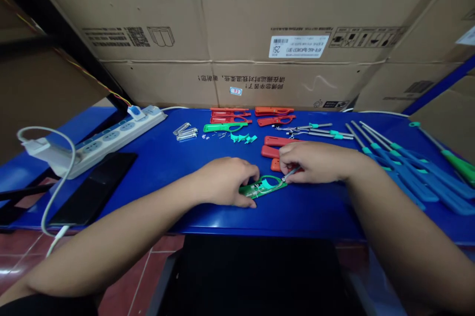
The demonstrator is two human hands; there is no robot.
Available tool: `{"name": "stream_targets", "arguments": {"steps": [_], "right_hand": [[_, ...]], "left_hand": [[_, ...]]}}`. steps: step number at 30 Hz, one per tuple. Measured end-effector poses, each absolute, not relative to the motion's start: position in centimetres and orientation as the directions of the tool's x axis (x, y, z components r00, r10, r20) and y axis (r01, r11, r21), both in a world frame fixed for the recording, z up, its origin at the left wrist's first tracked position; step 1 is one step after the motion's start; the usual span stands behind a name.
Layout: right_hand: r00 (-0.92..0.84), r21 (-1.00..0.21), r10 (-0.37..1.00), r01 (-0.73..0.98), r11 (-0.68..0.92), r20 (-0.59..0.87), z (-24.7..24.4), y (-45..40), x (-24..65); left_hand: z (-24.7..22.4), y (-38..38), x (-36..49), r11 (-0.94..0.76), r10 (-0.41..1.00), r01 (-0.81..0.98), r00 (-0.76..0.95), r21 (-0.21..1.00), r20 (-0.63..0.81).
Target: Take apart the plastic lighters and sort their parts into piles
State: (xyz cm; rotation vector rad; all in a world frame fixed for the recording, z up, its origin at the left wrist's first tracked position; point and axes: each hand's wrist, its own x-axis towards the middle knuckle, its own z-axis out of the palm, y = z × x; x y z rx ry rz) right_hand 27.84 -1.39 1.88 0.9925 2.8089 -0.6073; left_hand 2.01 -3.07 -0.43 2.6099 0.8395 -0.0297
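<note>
A green plastic half shell (256,190) lies on the blue table, with a teal piece and thin white wires inside it. My left hand (230,182) grips its left end between thumb and fingers. At the shell's right end, my right hand (309,161) pinches a metal rod (291,173), whose tip touches the shell. Red shells (272,151) lie just behind and left of my right hand, partly covered by it. Farther back are a green shell (226,128), small teal parts (243,137) and clear tubes (184,132).
Red shells (274,110) line the back edge. Metal rods (322,133) and blue-handled lighters (411,167) lie right, beside a green one (458,162). A power strip (111,138) and black phone (94,190) sit left. A cardboard wall (237,14) stands behind the table (156,158).
</note>
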Motion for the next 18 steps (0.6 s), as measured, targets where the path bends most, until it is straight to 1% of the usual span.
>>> {"name": "stream_targets", "arguments": {"steps": [4,7,9,11,14,16,18], "right_hand": [[-0.791,-0.351,0.593,0.603,0.717,-0.148,2.5,-1.6,28.0],[-0.768,-0.364,0.631,0.622,0.694,-0.108,3.1,-1.8,28.3],[-0.761,-0.380,0.636,0.631,0.676,-0.131,3.1,-1.9,28.2],[-0.760,-0.372,0.621,0.643,0.670,-0.194,2.7,-1.9,27.8],[-0.729,-0.282,0.626,0.684,0.672,-0.277,2.0,-1.8,27.2],[-0.721,-0.245,0.636,0.692,0.679,-0.275,1.8,-1.8,27.1],[-0.744,-0.264,0.620,0.668,0.696,-0.249,1.8,-1.8,27.2]], "left_hand": [[-0.6,-2.1,1.4,-0.715,0.604,0.598,0.789,0.363,-0.110],[-1.0,-1.4,1.0,-0.717,0.597,0.581,0.797,0.386,-0.093],[-1.2,-1.2,1.0,-0.714,0.586,0.566,0.805,0.413,-0.091],[-1.5,-1.1,1.0,-0.709,0.583,0.557,0.808,0.433,-0.087],[-1.5,-0.9,1.0,-0.702,0.584,0.554,0.808,0.448,-0.083],[-1.5,-0.9,0.9,-0.696,0.585,0.556,0.806,0.455,-0.091],[-1.5,-0.8,0.8,-0.685,0.587,0.558,0.804,0.469,-0.099]]}}
